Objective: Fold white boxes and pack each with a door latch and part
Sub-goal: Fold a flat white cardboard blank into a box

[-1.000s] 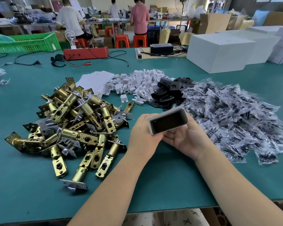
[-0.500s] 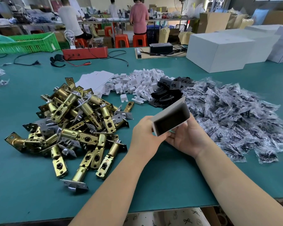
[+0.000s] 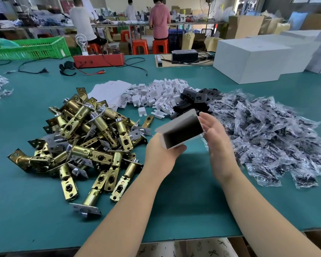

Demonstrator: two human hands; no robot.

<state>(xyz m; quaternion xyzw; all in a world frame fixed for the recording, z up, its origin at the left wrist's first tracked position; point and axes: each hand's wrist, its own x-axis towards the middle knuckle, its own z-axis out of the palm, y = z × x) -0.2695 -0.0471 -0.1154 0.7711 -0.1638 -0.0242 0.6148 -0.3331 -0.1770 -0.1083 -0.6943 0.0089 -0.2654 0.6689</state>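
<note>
A person's left hand (image 3: 161, 151) grips a small white box (image 3: 180, 129) at its lower left corner, thumb curled against the underside, holding it tilted above the green worktop (image 3: 174, 210). The box is open toward the camera, its inside dark. The right hand (image 3: 214, 135) is open, fingers straight and slightly spread, its palm just beside the box's right end; whether it touches the box cannot be told.

Left of the hands lies a heap of brass door latches (image 3: 85, 138) with silver faceplates, resting on the worktop. To the right spreads a large heap of small clear bags (image 3: 267, 138) holding dark parts. Beyond the box sit a stack of flat white box blanks (image 3: 109, 91), a pile of white plastic pieces (image 3: 159, 97) and a cluster of black plastic pieces (image 3: 193, 101).

Farther back on the worktop are a red device (image 3: 98, 60) with cables, a green crate (image 3: 30, 49) at the left and large white cartons (image 3: 248, 60) at the right. In the background people stand at other benches near orange stools (image 3: 140, 46).
</note>
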